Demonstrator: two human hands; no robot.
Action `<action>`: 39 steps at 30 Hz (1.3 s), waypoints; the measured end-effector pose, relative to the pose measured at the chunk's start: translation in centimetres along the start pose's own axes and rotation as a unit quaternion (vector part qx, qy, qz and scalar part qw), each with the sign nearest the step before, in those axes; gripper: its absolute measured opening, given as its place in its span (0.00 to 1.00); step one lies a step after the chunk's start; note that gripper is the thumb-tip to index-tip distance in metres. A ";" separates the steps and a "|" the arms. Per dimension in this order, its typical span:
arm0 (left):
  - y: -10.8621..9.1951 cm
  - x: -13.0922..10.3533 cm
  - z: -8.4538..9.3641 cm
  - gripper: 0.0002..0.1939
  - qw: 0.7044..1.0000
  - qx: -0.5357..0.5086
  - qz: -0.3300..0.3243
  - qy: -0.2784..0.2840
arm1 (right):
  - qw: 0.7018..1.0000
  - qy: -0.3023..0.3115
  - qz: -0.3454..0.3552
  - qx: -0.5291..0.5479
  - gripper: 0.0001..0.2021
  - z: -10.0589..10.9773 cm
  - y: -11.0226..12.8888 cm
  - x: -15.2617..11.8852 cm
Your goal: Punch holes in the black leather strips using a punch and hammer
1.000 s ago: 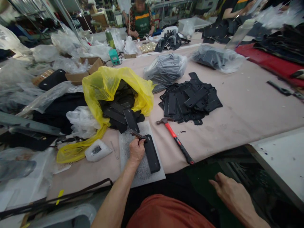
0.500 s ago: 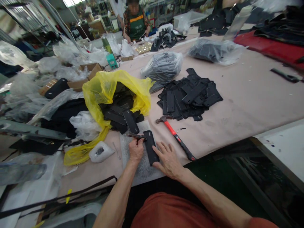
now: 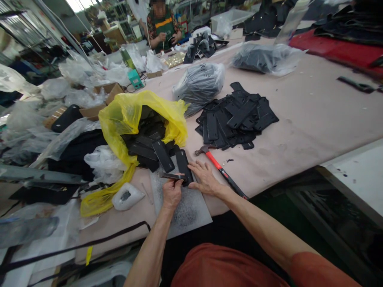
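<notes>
My left hand [image 3: 172, 193] is closed on a dark flat tool [image 3: 170, 175] whose end lies over the lower part of a black rectangular piece [image 3: 182, 161]. My right hand [image 3: 205, 178] has its fingers spread, with the fingertips at the right edge of that piece. Under both is a speckled pale sheet [image 3: 191, 215]. Beside it, a yellow plastic bag [image 3: 119, 115] spills more black pieces [image 3: 163, 155]. A hammer [image 3: 215, 161] with a red and black handle lies to the right of my right hand, below a pile of black pieces [image 3: 236, 119].
Two clear bags of dark items [image 3: 200, 83] lie behind the pile. A small white bag [image 3: 127, 196] is left of my left hand. A person [image 3: 163, 28] sits at the far side. Red material [image 3: 329, 50] lies at the back right.
The black piece has moved up the sheet, away from my body, and the tool now lies over its lower part. My right hand has moved up with it. The view has shifted slightly.
</notes>
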State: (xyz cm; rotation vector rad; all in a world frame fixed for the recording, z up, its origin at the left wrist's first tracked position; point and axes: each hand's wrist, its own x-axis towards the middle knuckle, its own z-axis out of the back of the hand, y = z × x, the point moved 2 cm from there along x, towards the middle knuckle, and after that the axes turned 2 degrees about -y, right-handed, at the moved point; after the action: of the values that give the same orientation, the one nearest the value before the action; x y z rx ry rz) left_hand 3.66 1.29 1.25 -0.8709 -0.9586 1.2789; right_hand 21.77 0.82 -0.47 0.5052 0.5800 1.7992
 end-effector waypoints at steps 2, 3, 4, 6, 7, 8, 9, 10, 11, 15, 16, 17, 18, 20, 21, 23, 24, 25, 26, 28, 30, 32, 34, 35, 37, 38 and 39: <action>-0.2 0.1 0.0 0.10 1.000 -0.009 0.003 0.008 | 1.000 0.008 0.006 0.010 0.38 0.2 -0.2 -0.1; -0.3 0.1 -0.1 0.09 1.000 -0.008 0.001 0.013 | 1.000 0.011 0.007 0.013 0.37 0.3 -0.3 -0.1; -0.3 0.1 -0.1 0.09 1.000 -0.005 -0.002 0.017 | 1.000 0.014 0.007 0.016 0.37 0.4 -0.3 -0.1; -0.2 0.1 -0.1 0.09 1.000 0.010 -0.012 0.025 | 1.000 0.017 0.007 0.018 0.37 0.5 -0.1 0.0; -0.1 0.1 -0.2 0.10 0.999 0.018 -0.016 0.026 | 1.000 0.017 0.005 0.017 0.37 0.6 -0.1 0.0; 0.0 0.1 -0.2 0.10 0.999 0.024 -0.020 0.025 | 1.000 0.016 0.002 0.016 0.37 0.6 0.0 0.0; 0.1 0.0 -0.2 0.10 0.999 0.030 -0.023 0.021 | 1.000 0.014 -0.001 0.015 0.37 0.6 0.1 0.0; 0.1 0.0 -0.2 0.10 0.999 0.035 -0.026 0.015 | 1.000 0.013 -0.004 0.014 0.36 0.6 0.1 0.0; 0.2 0.0 -0.3 0.10 0.999 0.039 -0.029 0.010 | 1.000 0.012 -0.007 0.013 0.36 0.6 0.1 0.0; 0.0 0.0 -0.4 0.10 0.999 0.045 -0.021 0.000 | 1.000 0.011 -0.010 0.014 0.36 0.5 0.0 0.0; -0.1 0.0 -0.4 0.09 0.999 0.044 -0.017 0.000 | 1.000 0.010 -0.009 0.016 0.36 0.4 0.0 0.0; -0.1 0.0 -0.4 0.09 0.999 0.041 -0.012 0.001 | 1.000 0.008 -0.009 0.019 0.36 0.4 -0.1 0.0; -0.1 0.1 -0.4 0.09 0.999 0.039 -0.008 0.002 | 1.000 0.006 -0.009 0.021 0.37 0.3 -0.1 0.0; -0.1 0.1 -0.5 0.09 0.999 0.034 -0.005 0.007 | 1.000 0.002 -0.009 0.026 0.37 0.2 -0.2 0.1; -0.1 0.1 -0.5 0.09 0.999 0.033 -0.006 0.008 | 1.000 0.001 -0.010 0.027 0.37 0.1 -0.3 0.1; -0.1 0.1 -0.6 0.09 0.999 0.036 -0.011 0.007 | 1.000 -0.003 -0.012 0.029 0.37 0.0 -0.3 0.1; -0.1 0.1 -0.6 0.09 0.999 0.037 -0.012 0.005 | 1.000 -0.004 -0.013 0.029 0.36 -0.1 -0.3 0.0; -0.1 0.1 -0.6 0.09 0.999 0.038 -0.011 0.002 | 1.000 -0.005 -0.013 0.028 0.36 -0.1 -0.4 0.0; -0.1 0.1 -0.6 0.09 0.999 0.037 -0.009 0.000 | 1.000 -0.005 -0.013 0.027 0.36 -0.1 -0.4 0.0; -0.2 0.1 -0.6 0.09 0.999 0.034 -0.005 -0.004 | 1.000 -0.003 -0.013 0.023 0.36 -0.1 -0.4 0.0; -0.3 0.1 -0.7 0.09 0.999 0.037 -0.006 -0.004 | 1.000 0.000 -0.013 0.021 0.37 0.0 -0.4 0.0; -0.3 0.1 -0.7 0.09 0.999 0.045 -0.013 -0.001 | 1.000 0.002 -0.012 0.020 0.37 0.0 -0.3 0.0; -0.1 0.0 -0.7 0.09 0.998 0.057 -0.029 0.005 | 1.000 0.001 -0.012 0.020 0.37 0.1 -0.3 0.0; 0.1 0.0 -0.8 0.09 0.997 0.066 -0.039 0.007 | 1.000 0.001 -0.012 0.019 0.36 0.1 -0.3 0.0; 0.4 -0.1 -0.9 0.09 0.994 0.089 -0.063 0.009 | 1.000 0.001 -0.013 0.018 0.36 0.2 -0.2 0.0; 0.5 -0.1 -1.1 0.09 0.992 0.105 -0.075 0.008 | 1.000 0.002 -0.013 0.017 0.36 0.2 -0.2 0.0; 0.6 -0.2 -1.2 0.10 0.988 0.123 -0.088 0.007 | 1.000 0.002 -0.014 0.017 0.36 0.2 -0.2 0.0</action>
State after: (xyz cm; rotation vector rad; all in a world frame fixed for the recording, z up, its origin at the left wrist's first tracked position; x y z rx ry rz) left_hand 4.56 1.19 0.19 -0.5893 -0.8259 1.2078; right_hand 22.08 0.88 -0.41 0.5143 0.6194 1.7674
